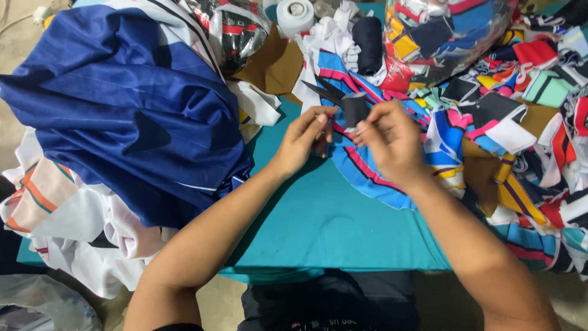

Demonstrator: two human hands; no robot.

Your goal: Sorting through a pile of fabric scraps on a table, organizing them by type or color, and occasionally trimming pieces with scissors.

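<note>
My left hand [303, 140] and my right hand [392, 142] meet over a teal table [318, 227]. Between their fingertips is a small black fabric piece [354, 109], pinched by the right thumb and forefinger and touched by the left fingertips. Under the hands lies a striped blue, pink and black cloth piece [361, 168]. Dark scissors [327, 92] lie just beyond the left fingertips, blades pointing left.
A big dark blue cloth heap [122, 104] fills the left side, over white and striped fabric [55, 208]. Many colourful cut fabric pieces [520, 141] pile on the right. A clear bag of scraps [441, 34], a white tape roll [295, 13] and brown paper [275, 64] sit at the back.
</note>
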